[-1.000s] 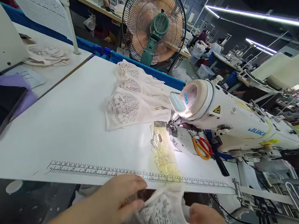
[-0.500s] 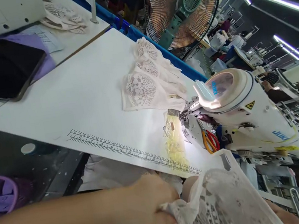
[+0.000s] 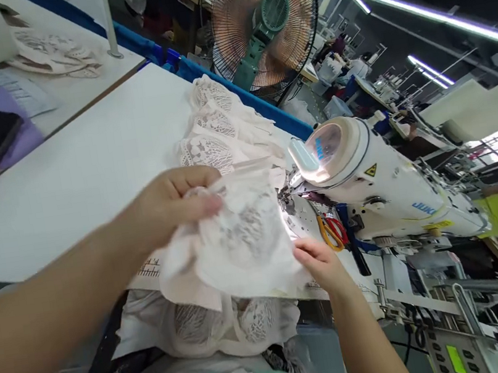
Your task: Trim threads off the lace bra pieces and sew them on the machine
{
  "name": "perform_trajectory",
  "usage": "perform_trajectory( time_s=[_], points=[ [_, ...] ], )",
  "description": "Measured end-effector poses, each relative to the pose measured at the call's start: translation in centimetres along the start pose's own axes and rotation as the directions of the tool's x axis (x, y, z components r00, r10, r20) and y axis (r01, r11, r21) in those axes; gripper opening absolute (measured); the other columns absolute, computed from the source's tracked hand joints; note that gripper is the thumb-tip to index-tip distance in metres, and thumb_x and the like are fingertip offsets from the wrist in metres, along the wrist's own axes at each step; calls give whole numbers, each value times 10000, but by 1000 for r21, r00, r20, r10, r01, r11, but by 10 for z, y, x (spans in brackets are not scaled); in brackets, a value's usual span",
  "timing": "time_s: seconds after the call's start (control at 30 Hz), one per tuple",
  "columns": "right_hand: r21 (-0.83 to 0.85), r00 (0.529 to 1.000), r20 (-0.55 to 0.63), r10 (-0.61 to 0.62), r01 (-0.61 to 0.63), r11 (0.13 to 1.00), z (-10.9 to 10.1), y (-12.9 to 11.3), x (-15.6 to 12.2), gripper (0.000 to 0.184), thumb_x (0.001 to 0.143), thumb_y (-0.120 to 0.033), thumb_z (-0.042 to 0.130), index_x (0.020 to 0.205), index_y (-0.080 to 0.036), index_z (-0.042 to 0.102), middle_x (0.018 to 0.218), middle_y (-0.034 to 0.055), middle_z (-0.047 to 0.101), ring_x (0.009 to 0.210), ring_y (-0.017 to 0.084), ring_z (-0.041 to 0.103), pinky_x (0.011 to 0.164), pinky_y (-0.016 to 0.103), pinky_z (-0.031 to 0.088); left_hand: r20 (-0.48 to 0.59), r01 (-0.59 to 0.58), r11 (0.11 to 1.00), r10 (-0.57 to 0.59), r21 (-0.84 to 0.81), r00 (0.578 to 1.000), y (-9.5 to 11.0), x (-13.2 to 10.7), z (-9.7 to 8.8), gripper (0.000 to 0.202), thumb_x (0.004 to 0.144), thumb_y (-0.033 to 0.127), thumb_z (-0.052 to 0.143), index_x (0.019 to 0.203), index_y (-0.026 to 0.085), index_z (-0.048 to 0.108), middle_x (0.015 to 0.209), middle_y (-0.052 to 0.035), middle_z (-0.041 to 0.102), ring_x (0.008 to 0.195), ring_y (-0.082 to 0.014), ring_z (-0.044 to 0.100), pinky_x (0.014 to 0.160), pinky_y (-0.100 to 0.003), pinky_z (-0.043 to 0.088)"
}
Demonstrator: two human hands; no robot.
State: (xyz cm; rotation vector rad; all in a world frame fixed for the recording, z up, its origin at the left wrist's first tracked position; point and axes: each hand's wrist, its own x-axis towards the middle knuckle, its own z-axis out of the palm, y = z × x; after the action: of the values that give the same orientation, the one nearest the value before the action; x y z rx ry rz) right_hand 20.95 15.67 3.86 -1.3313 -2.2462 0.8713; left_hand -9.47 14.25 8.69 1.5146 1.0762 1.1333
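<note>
Held piece: a pale pink lace-panelled fabric piece (image 3: 242, 237), lifted clear of the white worktop (image 3: 65, 176) above its near edge and spread between both hands.
Left hand: the left hand (image 3: 172, 204) has thumb and fingers closed over the piece's upper left edge.
Right hand: the right hand (image 3: 319, 263) pinches the lower right edge with its fingertips, the palm turned down.
Axis: the piece runs from upper left to lower right, roughly along the near edge. Its right end hangs just beside the needle area of the white sewing machine (image 3: 370, 181).
Nearer hand: the right hand is near the machine head, while the left is well apart from it.
Behind: a stack of matching lace pieces (image 3: 216, 123) lies toward the worktop's far edge, partly hidden by the held piece.
Beside: orange-and-red-handled scissors (image 3: 331, 233) rest against the machine, just beyond the right hand.
Below: a heap of white lace pieces (image 3: 214, 329) sits under the near edge.
Beyond: a green-and-copper standing fan (image 3: 261, 16) stands past the far edge.
Hidden: the held piece covers the needle plate, so what lies on it cannot be told.
</note>
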Motion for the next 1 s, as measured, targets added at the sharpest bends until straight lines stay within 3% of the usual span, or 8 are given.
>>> perform_trajectory(
  time_s=[0.07, 0.23, 0.37, 0.5, 0.6, 0.67, 0.77, 1.0],
  points=[
    [-99, 1000, -6, -15, 15, 995, 10, 3, 21, 225, 854, -282, 458, 849, -196, 667, 823, 52, 687, 779, 198, 635, 672, 287, 503, 167, 90, 996, -86, -20, 982, -17, 15, -27, 299, 728, 441, 509, 669, 152, 460, 526, 47, 524, 455, -82, 507, 426, -180, 396],
    [-377, 992, -124, -2, -45, 925, 28, 4, 58, 262, 833, -162, 444, 1033, -158, 613, 888, 101, 662, 784, 233, 605, 650, 314, 456, 98, 153, 837, -238, 525, 966, -42, 34, -73, 467, 835, 505, 355, 746, 85, 540, 613, 65, 499, 604, -39, 433, 579, -135, 344],
    [-530, 992, -120, -25, -43, 847, 33, 3, 74, 152, 776, -89, 523, 810, -189, 632, 882, 92, 644, 823, 235, 570, 656, 303, 424, -43, 156, 582, -203, 798, 978, -40, 32, -81, 423, 906, 388, 261, 915, 100, 572, 783, 19, 577, 716, -106, 504, 676, -224, 423],
    [-616, 987, -149, -53, -51, 786, 36, 1, 80, 145, 789, -78, 541, 782, -196, 627, 1022, 97, 622, 941, 236, 526, 784, 339, 407, -105, 50, 337, 148, 940, 983, -34, 31, -48, 380, 894, 252, 268, 1077, 59, 539, 1085, -122, 546, 1006, -271, 521, 868, -462, 446],
    [-651, 982, -180, -62, -71, 756, 39, 1, 79, 135, 814, -108, 537, 808, -206, 630, 1002, 93, 615, 894, 229, 517, 782, 355, 398, 100, -258, 444, 348, 858, 932, -33, 34, 8, 311, 898, 220, 295, 994, 121, 574, 996, -92, 593, 954, -221, 555, 877, -389, 462],
    [-664, 983, -166, -73, -57, 745, 40, 2, 76, 133, 816, -113, 537, 794, -208, 627, 866, 76, 614, 798, 214, 515, 716, 331, 403, 354, -422, 504, 230, 754, 906, -39, 39, 47, 268, 880, 145, 339, 952, 152, 597, 960, -79, 620, 900, -195, 581, 801, -327, 494],
    [-670, 984, -147, -100, -25, 742, 40, 5, 68, 142, 837, -126, 509, 785, -195, 622, 784, 70, 597, 737, 206, 512, 641, 305, 411, 477, -509, 506, 204, 697, 855, -56, 49, 87, 262, 885, 121, 379, 1036, 148, 591, 1048, -89, 627, 970, -187, 583, 848, -312, 496],
    [-613, 955, -131, -265, 132, 779, 41, 17, 27, 312, 852, -109, 400, 1080, -151, 608, 1120, 130, 608, 1027, 233, 530, 815, 342, 472, 530, -546, 391, 158, 741, 833, -86, 60, 96, 382, 899, 248, 483, 1206, 29, 546, 1301, -203, 533, 1206, -311, 485, 1024, -445, 400]
  ],
)
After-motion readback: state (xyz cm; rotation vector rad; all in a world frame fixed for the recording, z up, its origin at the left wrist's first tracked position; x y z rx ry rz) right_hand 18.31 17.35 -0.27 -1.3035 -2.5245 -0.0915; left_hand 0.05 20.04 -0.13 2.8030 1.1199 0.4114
